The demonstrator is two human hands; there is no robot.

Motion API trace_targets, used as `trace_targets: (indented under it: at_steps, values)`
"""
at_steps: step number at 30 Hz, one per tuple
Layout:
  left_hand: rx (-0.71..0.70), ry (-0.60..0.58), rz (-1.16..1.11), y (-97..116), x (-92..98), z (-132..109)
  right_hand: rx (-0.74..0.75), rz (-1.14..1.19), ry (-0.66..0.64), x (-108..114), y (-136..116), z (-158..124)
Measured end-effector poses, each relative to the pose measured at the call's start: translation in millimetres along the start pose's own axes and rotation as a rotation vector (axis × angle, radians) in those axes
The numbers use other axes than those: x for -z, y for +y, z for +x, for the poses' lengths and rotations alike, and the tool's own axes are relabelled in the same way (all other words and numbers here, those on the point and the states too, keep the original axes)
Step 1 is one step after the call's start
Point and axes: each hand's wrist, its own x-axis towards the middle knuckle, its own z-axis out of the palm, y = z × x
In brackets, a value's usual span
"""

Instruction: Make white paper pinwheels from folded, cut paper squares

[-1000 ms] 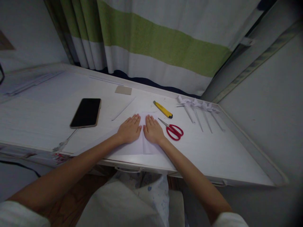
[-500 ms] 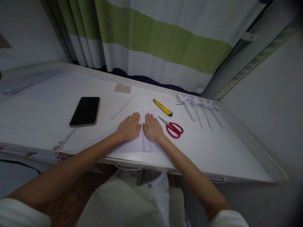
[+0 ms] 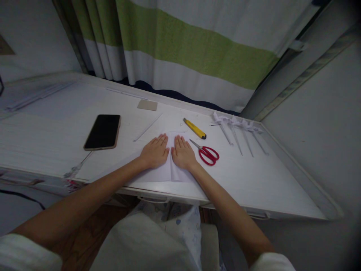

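Observation:
A white sheet of paper lies at the front edge of the desk, with a crease or folded edge running down it between my hands. My left hand rests flat on its left part, fingers stretched forward. Flat on the other side of the crease lies my right hand, its thumb close to the left one. Just right of that hand are scissors with red handles, and behind them a yellow utility knife. The part of the paper beneath both palms is hidden.
Left on the white desk lies a phone with a charm strap. Behind are a beige card and a thin paper stick. Several paper sticks with curled tops lie at the right. A curtain hangs behind.
Both hands stay flat on the paper in nearly the same spot. The whole view has shifted very slightly; nothing on the desk has visibly moved.

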Motion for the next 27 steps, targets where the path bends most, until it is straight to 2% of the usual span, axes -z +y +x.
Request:
trace_targets:
  at_steps: [11, 19, 27]
  values:
    - [-0.006, 0.000, -0.002, -0.9, -0.5, -0.7, 0.010, 0.012, 0.011, -0.3, 0.0, -1.1]
    - [-0.023, 0.041, 0.030, 0.4, 4.5, -3.5, 0.059, -0.012, 0.068, 25.8, -4.8, -11.0]
    - [-0.067, 0.068, 0.075, 8.5, 21.3, -8.0, 0.046, -0.004, -0.012, 9.5, -10.6, -24.5]
